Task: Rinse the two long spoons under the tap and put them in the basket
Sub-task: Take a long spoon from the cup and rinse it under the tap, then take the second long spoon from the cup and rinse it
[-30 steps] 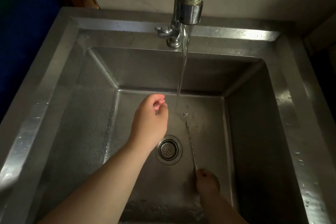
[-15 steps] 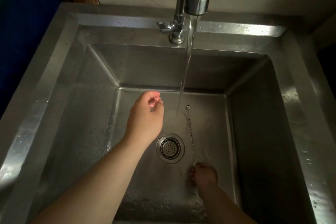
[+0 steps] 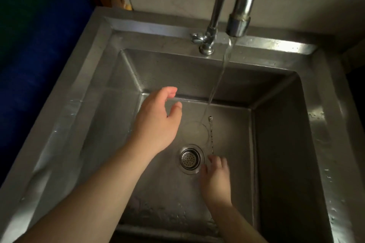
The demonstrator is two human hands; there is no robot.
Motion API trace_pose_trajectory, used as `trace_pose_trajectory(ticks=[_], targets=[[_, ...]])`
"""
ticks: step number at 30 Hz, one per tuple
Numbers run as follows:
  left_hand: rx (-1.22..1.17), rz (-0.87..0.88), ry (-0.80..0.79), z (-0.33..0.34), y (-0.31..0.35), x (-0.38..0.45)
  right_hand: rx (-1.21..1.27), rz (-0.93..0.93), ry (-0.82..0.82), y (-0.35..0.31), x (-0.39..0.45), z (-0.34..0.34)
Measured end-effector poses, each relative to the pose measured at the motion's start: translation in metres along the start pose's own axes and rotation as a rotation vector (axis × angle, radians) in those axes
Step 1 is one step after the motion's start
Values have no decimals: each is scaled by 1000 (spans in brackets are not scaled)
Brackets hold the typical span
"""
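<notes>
One long thin twisted-stem spoon [image 3: 211,136] lies on the floor of the steel sink [image 3: 110,77], its small bowl at the far end, just right of where the water lands. My right hand [image 3: 215,179] is low in the sink with its fingers spread, fingertips at the spoon's near end; it is blurred and does not seem to grip the spoon. My left hand [image 3: 158,122] hovers left of the stream, fingers curved and apart, holding nothing. A second spoon and the basket are out of view.
The tap [image 3: 238,23] runs a thin stream [image 3: 219,77] onto the sink floor. The round drain strainer [image 3: 190,159] sits just left of my right hand. A wall stands behind the sink; a dark blue surface [image 3: 39,65] lies to the left.
My right hand held the spoon's handle end before; its fingers have now spread and the spoon lies flat. My left hand has opened from a pinch. The view has tilted up.
</notes>
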State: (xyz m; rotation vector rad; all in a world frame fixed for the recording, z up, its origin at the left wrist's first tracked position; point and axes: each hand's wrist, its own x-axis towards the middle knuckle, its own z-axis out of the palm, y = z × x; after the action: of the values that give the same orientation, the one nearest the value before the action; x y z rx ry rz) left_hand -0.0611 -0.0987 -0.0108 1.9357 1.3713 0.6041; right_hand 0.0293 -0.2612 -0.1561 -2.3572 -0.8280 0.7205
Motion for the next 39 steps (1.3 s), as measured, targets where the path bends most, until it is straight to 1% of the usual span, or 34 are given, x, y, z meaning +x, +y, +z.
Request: trace_pose_trajectory(ticks=[2,3,6,8,10,13,16,18,20,22,24,27,29,31,32,35,37,39], targets=[[71,74,39,-35,12,-8,47,-195,-6,-39,-16,-12],[100,86,59,-62,17,-15,65,-273,-37,-63,-27,-16],[194,131,103,-128,31,-33,135,-414,-124,-119,-62,-25],[244,159,179,-177,33,-48,191,-532,-165,-157,-87,-24],[293,150,256,-225,30,-66,247,-598,-245,-194,-114,-21],[358,96,375,-297,12,-100,309,-671,-412,-240,-156,-7],[353,11,496,-354,-13,-136,353,-685,-580,-274,-190,8],[368,-69,578,-386,-36,-164,355,-649,-702,-292,-208,24],[369,-165,659,-409,-64,-194,312,-549,-832,-305,-226,43],[307,-252,741,-419,-91,-222,299,-434,-921,-314,-238,59],[250,-321,804,-418,-119,-246,301,-382,-993,-324,-247,71],[160,-429,868,-397,-167,-278,213,-435,-1080,-341,-256,86],[14,-541,884,-378,-196,-295,200,-460,-1076,-353,-263,93],[-120,-630,844,-356,-220,-310,235,-476,-1025,-365,-271,101],[-172,-657,790,-346,-229,-315,250,-486,-1005,-370,-274,105],[-242,-652,604,-324,-249,-321,259,-524,-984,-382,-281,113],[-245,-621,584,-314,-258,-321,237,-574,-944,-387,-285,117],[-253,-617,616,-310,-262,-321,211,-619,-901,-390,-285,121]])
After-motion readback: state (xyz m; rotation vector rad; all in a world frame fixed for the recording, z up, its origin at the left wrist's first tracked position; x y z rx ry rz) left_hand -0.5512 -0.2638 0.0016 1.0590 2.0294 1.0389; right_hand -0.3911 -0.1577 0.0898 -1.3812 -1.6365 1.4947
